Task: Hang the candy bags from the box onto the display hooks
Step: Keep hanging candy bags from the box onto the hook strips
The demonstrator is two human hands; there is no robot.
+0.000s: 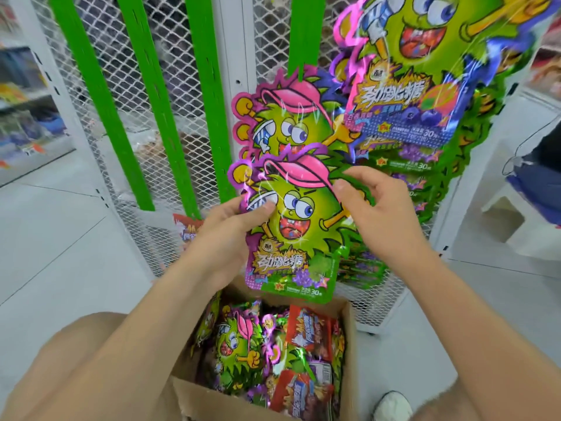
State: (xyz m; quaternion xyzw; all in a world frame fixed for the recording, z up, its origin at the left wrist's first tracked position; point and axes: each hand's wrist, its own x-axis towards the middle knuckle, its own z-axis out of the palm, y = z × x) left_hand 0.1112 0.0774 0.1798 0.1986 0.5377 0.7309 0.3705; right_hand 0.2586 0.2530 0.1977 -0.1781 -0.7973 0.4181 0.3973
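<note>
While lifted clear of the cardboard box, held upright between both hands before the mesh display rack: one green candy bag. Pinched at its left edge by the left hand, thumb on the front, fingers behind. Gripped at the upper right edge, beside the pink cap, by the right hand, thumb in front. Directly below, heaped in the box, loose green bags and red packets. Just behind and to the right, hanging bags of the same kind.
</note>
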